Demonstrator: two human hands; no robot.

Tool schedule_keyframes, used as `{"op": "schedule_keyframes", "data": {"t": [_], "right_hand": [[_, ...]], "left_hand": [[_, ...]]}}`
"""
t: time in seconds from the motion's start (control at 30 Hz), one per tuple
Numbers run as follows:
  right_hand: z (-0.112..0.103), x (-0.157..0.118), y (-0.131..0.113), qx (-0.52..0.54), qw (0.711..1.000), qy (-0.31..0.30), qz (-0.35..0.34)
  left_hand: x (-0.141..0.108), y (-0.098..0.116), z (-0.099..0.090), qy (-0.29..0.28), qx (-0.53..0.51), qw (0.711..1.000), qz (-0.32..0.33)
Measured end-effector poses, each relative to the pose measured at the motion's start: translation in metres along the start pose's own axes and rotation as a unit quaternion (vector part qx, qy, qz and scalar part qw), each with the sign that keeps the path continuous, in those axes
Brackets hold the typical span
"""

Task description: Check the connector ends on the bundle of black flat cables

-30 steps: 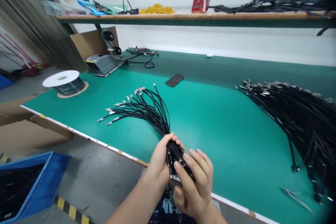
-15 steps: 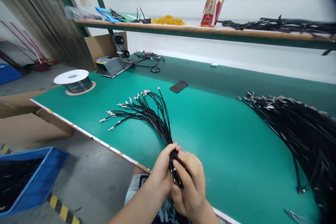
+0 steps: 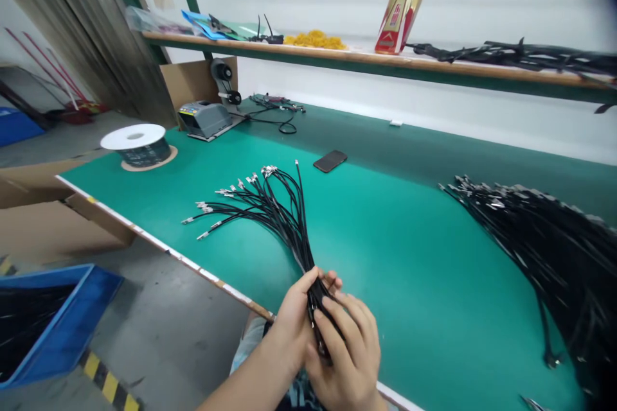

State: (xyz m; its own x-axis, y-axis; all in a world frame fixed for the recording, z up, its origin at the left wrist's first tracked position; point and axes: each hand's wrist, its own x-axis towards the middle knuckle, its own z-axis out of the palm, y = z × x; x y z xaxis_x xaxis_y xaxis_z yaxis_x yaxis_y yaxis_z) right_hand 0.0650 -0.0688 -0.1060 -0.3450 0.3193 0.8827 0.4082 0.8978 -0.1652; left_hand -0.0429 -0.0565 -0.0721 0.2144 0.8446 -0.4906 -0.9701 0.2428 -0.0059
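Black cable bundle, clenched at 6 o'clock by left hand and right hand, strands held together, metal tips fanned toward 11 o'clock.

The cable bundle has matt black sheathing and shiny metal connectors. Beyond the bundle, the counter has a smooth, faintly glossy green surface; the shelf is wood.

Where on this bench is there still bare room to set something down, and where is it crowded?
Bare green mat lies between the fanned cable bundle and the cable pile, and between the white spool and the bundle's connector ends. The right end is crowded by that pile, the back left by the grey bench machine and loose cables.
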Motion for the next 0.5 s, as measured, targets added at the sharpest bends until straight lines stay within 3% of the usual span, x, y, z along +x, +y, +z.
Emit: {"op": "schedule_keyframes", "data": {"t": [0.23, 0.33, 0.4, 0.43, 0.5], "right_hand": [[-0.010, -0.014, 0.017, 0.130, 0.991, -0.024, -0.005], [-0.015, -0.025, 0.029, 0.240, 0.966, -0.020, 0.094], [-0.014, -0.027, 0.033, 0.303, 0.924, -0.031, 0.231], [-0.012, -0.026, 0.032, 0.332, 0.890, -0.050, 0.309], [-0.005, -0.017, 0.029, 0.392, 0.791, -0.115, 0.456]], "left_hand": [[-0.001, 0.003, 0.000, -0.045, -0.014, 0.999, -0.011], [-0.006, 0.011, -0.002, -0.049, -0.018, 0.999, -0.004], [-0.010, 0.015, -0.005, -0.043, -0.010, 0.999, -0.017], [-0.013, 0.015, -0.007, -0.039, -0.003, 0.999, -0.027], [-0.019, 0.012, -0.012, -0.029, 0.014, 0.998, -0.047]]}}
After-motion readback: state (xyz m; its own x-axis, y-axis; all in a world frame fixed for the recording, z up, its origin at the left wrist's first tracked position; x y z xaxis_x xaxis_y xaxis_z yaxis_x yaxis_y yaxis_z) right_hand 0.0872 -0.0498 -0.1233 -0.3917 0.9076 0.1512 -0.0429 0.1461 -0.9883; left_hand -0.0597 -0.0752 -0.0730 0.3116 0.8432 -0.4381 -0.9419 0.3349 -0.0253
